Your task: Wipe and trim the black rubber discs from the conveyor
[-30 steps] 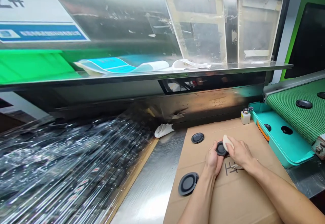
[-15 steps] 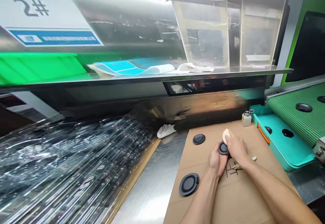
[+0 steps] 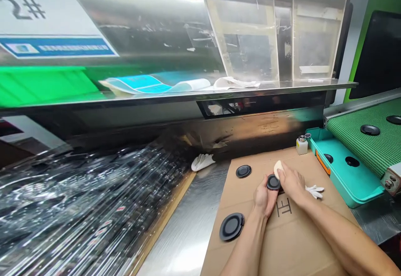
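My left hand [image 3: 265,196] holds a small black round part [image 3: 273,182] above the cardboard sheet [image 3: 250,251]. In my right hand [image 3: 291,182] is a cream-coloured round pad [image 3: 278,168], pinched by the fingers and set against the upper right edge of the part. Two more black round parts lie on the cardboard to the left, a smaller one [image 3: 243,171] towards the back and a larger one [image 3: 232,226] nearer me. A white glove [image 3: 315,191] shows just beyond my right wrist.
A small white bottle [image 3: 302,145] stands at the cardboard's back edge. Right of it are a teal tray [image 3: 360,188] with black parts and a green conveyor belt [image 3: 354,121]. Clear plastic film [image 3: 103,209] covers the left side. Another white glove [image 3: 202,162] lies near the back.
The whole view has shifted slightly. Both hands keep their hold on the black part and the pad. More of the white glove beside my right wrist shows now.
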Available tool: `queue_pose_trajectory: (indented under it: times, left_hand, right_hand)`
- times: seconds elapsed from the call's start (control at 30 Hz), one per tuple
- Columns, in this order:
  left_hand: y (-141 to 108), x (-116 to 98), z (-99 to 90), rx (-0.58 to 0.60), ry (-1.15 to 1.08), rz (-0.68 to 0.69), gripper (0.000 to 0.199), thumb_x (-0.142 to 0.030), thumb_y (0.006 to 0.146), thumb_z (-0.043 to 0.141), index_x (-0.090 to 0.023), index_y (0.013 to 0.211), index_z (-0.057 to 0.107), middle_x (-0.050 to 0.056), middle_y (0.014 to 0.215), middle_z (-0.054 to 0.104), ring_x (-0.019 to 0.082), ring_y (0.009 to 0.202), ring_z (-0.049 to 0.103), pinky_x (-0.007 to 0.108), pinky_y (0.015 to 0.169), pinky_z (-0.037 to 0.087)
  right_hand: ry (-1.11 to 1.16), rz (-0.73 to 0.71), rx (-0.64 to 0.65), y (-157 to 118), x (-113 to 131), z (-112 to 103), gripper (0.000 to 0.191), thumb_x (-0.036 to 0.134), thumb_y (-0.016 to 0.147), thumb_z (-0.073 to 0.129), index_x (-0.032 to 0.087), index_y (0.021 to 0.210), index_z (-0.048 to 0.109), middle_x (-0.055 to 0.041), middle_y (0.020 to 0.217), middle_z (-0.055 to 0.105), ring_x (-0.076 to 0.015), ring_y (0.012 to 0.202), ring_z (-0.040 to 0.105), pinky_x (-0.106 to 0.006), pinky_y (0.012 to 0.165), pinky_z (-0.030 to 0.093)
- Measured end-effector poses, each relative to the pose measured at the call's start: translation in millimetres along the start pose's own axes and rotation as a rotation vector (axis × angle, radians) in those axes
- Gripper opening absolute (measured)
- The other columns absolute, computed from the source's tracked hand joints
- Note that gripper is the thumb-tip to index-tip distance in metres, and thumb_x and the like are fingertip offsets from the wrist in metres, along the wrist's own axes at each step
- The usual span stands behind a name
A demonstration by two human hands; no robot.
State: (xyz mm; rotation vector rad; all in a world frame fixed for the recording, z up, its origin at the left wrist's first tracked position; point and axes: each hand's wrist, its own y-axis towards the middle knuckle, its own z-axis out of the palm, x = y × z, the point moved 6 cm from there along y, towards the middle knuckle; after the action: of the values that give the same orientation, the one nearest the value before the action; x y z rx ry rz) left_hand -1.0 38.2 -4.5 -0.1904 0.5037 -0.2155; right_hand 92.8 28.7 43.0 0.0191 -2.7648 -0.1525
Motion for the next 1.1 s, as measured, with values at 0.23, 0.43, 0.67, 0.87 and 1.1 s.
queue_pose_trajectory:
  times: [0.23, 0.43, 0.67, 0.87, 1.1]
  left_hand:
    - [3.3, -7.1, -6.5, -0.043, 0.032, 0.049, 0.037, -0.024, 0.1, 0.04, -0.01, 0.126, 0.063, 0.017, 0.123, 0.069, 0.024, 0.112, 0.067, 0.039, 0.102, 0.053]
    - [2.2, -2.5, -1.3, -0.029, 0.027, 0.006, 0.035, -0.024, 0.1, 0.04, -0.01, 0.122, 0.063, 0.018, 0.125, 0.067, 0.024, 0.113, 0.067, 0.04, 0.102, 0.053]
    - [1.4, -6.0, -1.2, -0.02, -0.027, -0.008, 0.041, -0.026, 0.101, 0.036, -0.011, 0.134, 0.057, 0.019, 0.131, 0.064, 0.026, 0.115, 0.066, 0.044, 0.101, 0.053]
    - [-7.3, 4.6, 7.6, 0.076, 0.01, -0.072, 0.04, -0.031, 0.1, 0.042, -0.009, 0.124, 0.063, 0.018, 0.122, 0.069, 0.028, 0.118, 0.064, 0.045, 0.106, 0.05]
    - [-5.1, -5.9, -6.0, -0.105, 0.037, -0.012, 0.033, -0.028, 0.1, 0.039, -0.014, 0.124, 0.055, 0.021, 0.13, 0.062, 0.028, 0.109, 0.068, 0.047, 0.092, 0.056]
  right_hand:
    - [0.024, -0.092, 0.001, -4.1, -3.2, -8.3, 0.05, 0.043, 0.101, 0.038, 0.033, 0.149, 0.043, -0.0082, 0.105, 0.075, -0.0256, 0.093, 0.07, -0.033, 0.079, 0.049]
    - [0.18, -0.224, 0.028, 3.6, -1.8, -16.1, 0.046, 0.039, 0.1, 0.041, 0.033, 0.143, 0.052, -0.0028, 0.124, 0.07, -0.0206, 0.111, 0.065, -0.028, 0.092, 0.047]
    - [0.132, -0.16, 0.064, -1.5, 4.5, -9.8, 0.049, 0.047, 0.1, 0.038, 0.036, 0.147, 0.046, -0.0048, 0.121, 0.071, -0.0244, 0.107, 0.067, -0.033, 0.088, 0.049]
    - [0.056, -0.064, 0.01, -5.5, 2.7, -4.4, 0.052, 0.047, 0.102, 0.034, 0.032, 0.151, 0.04, -0.0099, 0.115, 0.072, -0.0265, 0.099, 0.069, -0.035, 0.082, 0.048]
    - [-0.005, 0.082, -0.009, 7.9, -23.9, -13.3, 0.053, 0.047, 0.102, 0.033, 0.029, 0.152, 0.038, -0.0122, 0.107, 0.073, -0.0272, 0.098, 0.068, -0.036, 0.085, 0.045]
